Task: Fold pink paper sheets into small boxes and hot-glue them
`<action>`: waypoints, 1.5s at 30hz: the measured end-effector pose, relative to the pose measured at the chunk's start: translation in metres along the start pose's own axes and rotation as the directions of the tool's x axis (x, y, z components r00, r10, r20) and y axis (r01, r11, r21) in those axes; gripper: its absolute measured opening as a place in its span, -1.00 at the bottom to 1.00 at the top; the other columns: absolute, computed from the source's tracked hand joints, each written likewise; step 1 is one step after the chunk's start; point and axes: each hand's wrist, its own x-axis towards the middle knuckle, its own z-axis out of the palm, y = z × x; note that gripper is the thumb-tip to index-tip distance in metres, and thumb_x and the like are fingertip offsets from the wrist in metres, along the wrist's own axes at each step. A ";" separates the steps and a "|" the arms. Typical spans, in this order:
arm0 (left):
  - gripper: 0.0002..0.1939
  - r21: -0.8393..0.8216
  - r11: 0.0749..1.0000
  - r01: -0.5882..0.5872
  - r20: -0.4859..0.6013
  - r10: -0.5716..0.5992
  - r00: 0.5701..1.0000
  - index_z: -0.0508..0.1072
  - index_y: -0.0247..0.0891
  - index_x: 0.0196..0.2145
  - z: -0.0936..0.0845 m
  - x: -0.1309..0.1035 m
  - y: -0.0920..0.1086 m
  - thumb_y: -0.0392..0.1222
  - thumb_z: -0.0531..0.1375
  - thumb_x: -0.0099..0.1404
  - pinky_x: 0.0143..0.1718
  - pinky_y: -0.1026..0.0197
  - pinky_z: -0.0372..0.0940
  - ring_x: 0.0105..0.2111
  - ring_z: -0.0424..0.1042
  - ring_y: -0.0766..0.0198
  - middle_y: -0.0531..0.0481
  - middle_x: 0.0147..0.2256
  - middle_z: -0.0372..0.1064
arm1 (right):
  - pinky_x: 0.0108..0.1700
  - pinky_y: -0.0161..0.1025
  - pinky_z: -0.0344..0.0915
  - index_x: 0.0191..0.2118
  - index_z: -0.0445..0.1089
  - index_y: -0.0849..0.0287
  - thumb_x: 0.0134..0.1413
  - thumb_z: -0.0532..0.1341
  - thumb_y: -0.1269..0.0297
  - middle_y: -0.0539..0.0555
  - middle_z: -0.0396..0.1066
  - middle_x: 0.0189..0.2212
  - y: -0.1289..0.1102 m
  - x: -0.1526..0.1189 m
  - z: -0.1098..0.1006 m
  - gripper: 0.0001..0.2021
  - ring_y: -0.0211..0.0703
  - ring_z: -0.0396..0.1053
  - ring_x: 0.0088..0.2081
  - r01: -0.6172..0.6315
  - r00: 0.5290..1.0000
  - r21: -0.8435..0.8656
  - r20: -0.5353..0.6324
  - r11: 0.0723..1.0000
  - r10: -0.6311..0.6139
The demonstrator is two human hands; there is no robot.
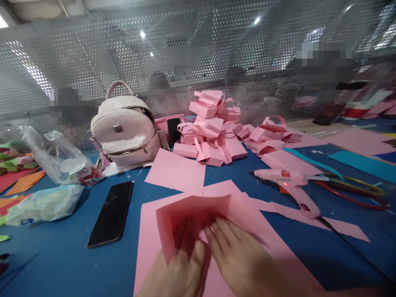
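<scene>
The pink paper [198, 203] is folded into raised, angled walls. Left hand [179, 268] and right hand [236, 249] extend inside, fingers loosely spread, tips shadowed.

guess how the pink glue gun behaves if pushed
Lying on its side, the pink glue gun probably won't roll. Its black cord may drag or tug. The pink paper strip beneath it might slide along.
</scene>
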 end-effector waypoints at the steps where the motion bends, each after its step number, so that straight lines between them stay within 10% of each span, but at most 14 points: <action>1: -0.54 0.000 1.000 0.006 0.008 -0.006 1.000 0.27 -0.40 0.15 0.002 -0.001 0.000 -0.42 0.01 0.30 -0.43 0.20 0.47 -0.38 0.57 0.09 -0.32 -0.12 0.56 | 0.10 0.09 0.30 0.04 0.46 0.42 0.06 0.07 0.54 0.30 0.59 -0.09 0.000 0.001 -0.003 -0.57 0.18 0.46 0.01 0.009 1.000 -0.013 -0.024 1.000 -0.010; 12: -0.66 0.003 1.000 -0.007 -0.147 0.007 0.989 0.29 -0.33 0.14 0.008 -0.008 -0.002 -0.28 0.04 0.45 -0.13 0.09 0.48 -0.09 0.55 0.01 -0.34 0.06 0.47 | -0.03 0.00 0.30 -0.17 0.54 0.35 -0.01 0.11 0.56 0.27 0.59 -0.21 0.011 0.014 -0.018 -0.68 0.11 0.47 -0.15 -0.025 0.999 0.035 -0.033 0.999 0.026; 20: -0.61 0.042 0.999 -0.014 -0.258 0.024 0.966 0.27 -0.29 0.19 0.020 -0.019 -0.004 -0.27 0.04 0.44 -0.12 0.17 0.48 -0.01 0.53 0.05 -0.33 0.19 0.37 | -0.11 -0.03 0.30 -0.18 0.49 0.23 0.31 0.11 0.40 0.14 0.51 -0.27 0.029 0.035 -0.024 -0.81 0.00 0.36 -0.23 0.052 0.976 0.277 0.188 0.959 -0.107; 29: -0.69 0.222 0.973 -0.055 -0.392 0.140 0.909 0.40 -0.35 -0.03 0.006 -0.019 -0.005 -0.42 -0.05 0.39 -0.32 0.27 0.49 -0.24 0.63 0.11 -0.25 -0.21 0.60 | -0.18 -0.03 0.30 -0.17 0.49 0.29 0.33 0.13 0.37 0.17 0.50 -0.25 0.029 0.043 -0.026 -0.82 0.01 0.35 -0.24 0.053 0.975 0.256 0.196 0.965 -0.106; 36: -0.70 0.158 0.984 -0.083 -0.397 0.140 0.907 0.38 -0.34 0.06 0.015 -0.024 -0.010 -0.34 0.01 0.44 -0.09 0.21 0.45 -0.07 0.56 0.11 -0.31 0.06 0.48 | -0.14 -0.02 0.29 -0.19 0.51 0.24 0.24 0.20 0.28 0.14 0.46 -0.30 0.029 0.043 -0.020 -0.82 0.02 0.30 -0.24 0.056 0.970 0.294 0.212 0.954 -0.123; 45: -0.67 0.210 0.975 -0.074 -0.335 0.143 0.931 0.36 -0.45 0.04 0.001 -0.017 -0.007 -0.36 -0.03 0.40 -0.22 0.15 0.50 -0.11 0.57 0.00 -0.40 -0.08 0.53 | -0.09 -0.01 0.32 -0.12 0.52 0.27 0.26 0.15 0.35 0.19 0.51 -0.16 0.033 0.050 -0.030 -0.79 0.06 0.38 -0.15 -0.027 0.921 0.413 0.364 0.910 -0.138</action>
